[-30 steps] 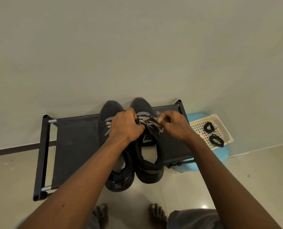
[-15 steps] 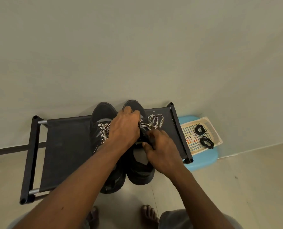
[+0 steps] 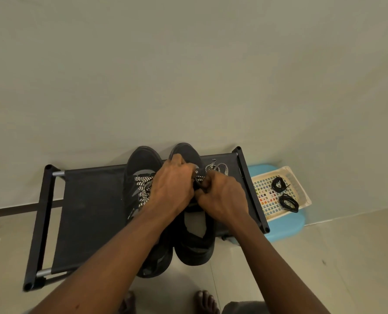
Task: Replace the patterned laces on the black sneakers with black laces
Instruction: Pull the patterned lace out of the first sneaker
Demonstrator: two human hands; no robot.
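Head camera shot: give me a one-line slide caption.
Left hand and right hand grip the patterned lace on a black sneaker; coiled black laces wait in the basket.

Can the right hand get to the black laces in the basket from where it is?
Probably yes. The black laces lie uncovered in the open basket beside the rack, nothing between. But the right hand is busy pinching the patterned lace, so it must let go first.
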